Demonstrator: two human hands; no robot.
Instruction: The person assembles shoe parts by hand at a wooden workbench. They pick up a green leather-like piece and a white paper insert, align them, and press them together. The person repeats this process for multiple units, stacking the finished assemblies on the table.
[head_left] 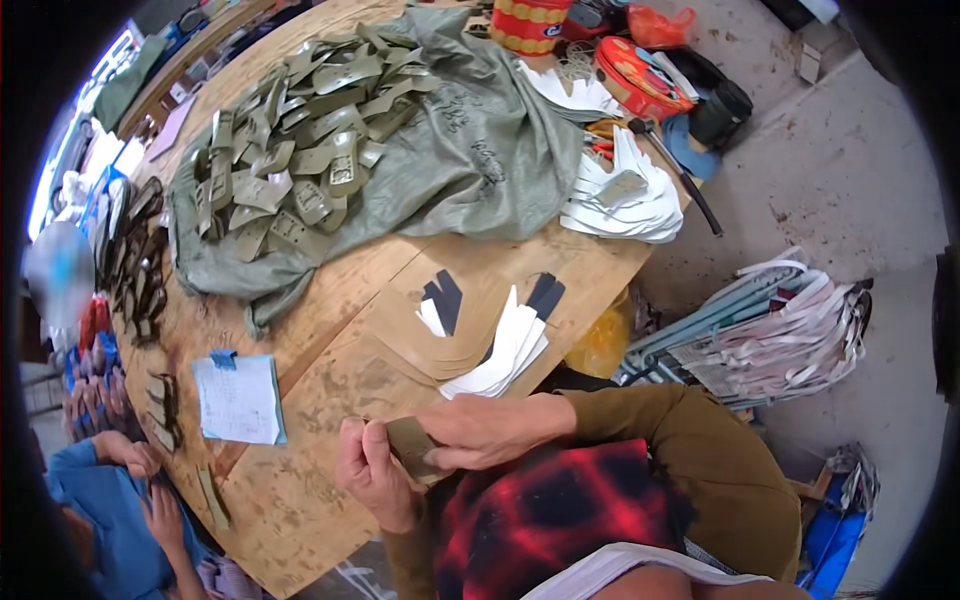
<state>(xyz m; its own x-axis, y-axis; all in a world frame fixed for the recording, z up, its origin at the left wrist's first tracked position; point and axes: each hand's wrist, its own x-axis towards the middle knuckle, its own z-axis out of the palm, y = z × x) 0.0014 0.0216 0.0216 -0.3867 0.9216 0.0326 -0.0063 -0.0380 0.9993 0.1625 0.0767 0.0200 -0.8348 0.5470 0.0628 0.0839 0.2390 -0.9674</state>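
Close to my body, at the table's near edge, both hands grip a small olive-brown flat piece (410,447). My left hand (375,472) is closed on its left side, fingers bent. My right hand (492,428) reaches across from the right, its thumb and fingers pressed on the other side. What the piece is made of, I cannot tell. Just beyond my hands lie brown curved strips (430,345), a fan of white cut pieces (505,350) and some dark strips (443,300).
A heap of olive curved pieces (300,130) lies on a grey-green sack (470,150). More white pieces (630,195) and a hammer (680,180) are at the far right. Left are a clipped paper (238,400) and a co-worker's hands (150,490). Bundled straps (790,330) stand beside the table.
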